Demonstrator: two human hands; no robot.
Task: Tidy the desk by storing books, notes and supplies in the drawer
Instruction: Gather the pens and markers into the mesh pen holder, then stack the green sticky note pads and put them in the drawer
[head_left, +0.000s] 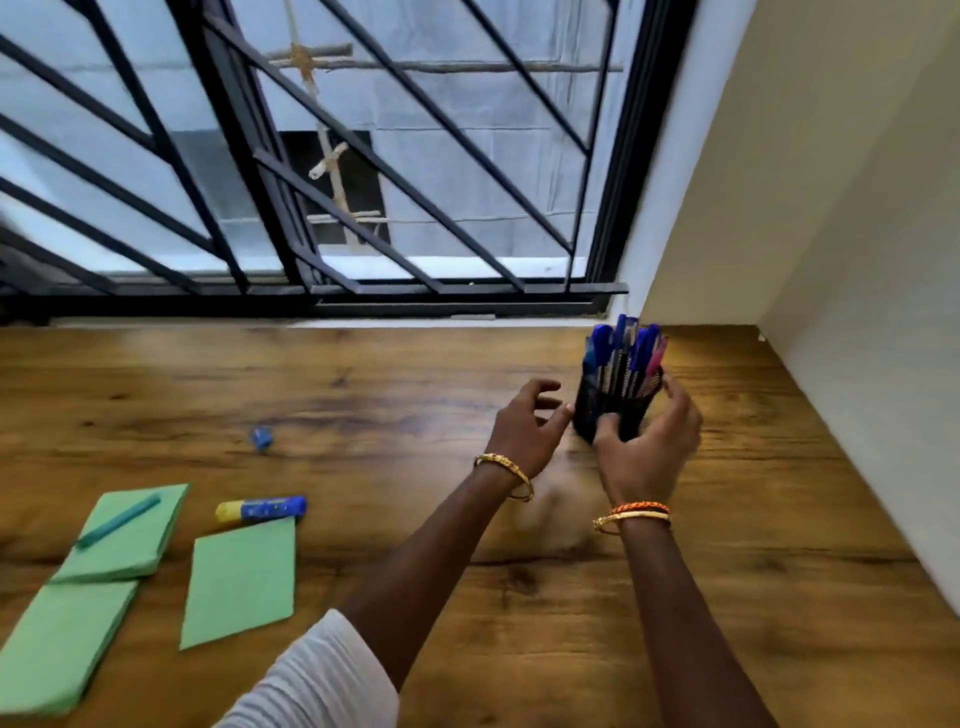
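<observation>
Head view: black mesh pen holder (618, 410) full of blue and pink pens (623, 353), standing on the wooden desk (519, 623) toward 1 o'clock, near the wall corner. Right hand (649, 447) curled round the holder's near and right side, gripping it. Left hand (524, 426) just beside the holder at its 9 o'clock, fingers loosely bent, holding nothing (contact unclear through blur). Toward 8 o'clock: green note pads (239, 587), a teal pen (119, 519) on one, a glue stick (262, 509). Small blue sharpener (261, 437) at 10 o'clock.
</observation>
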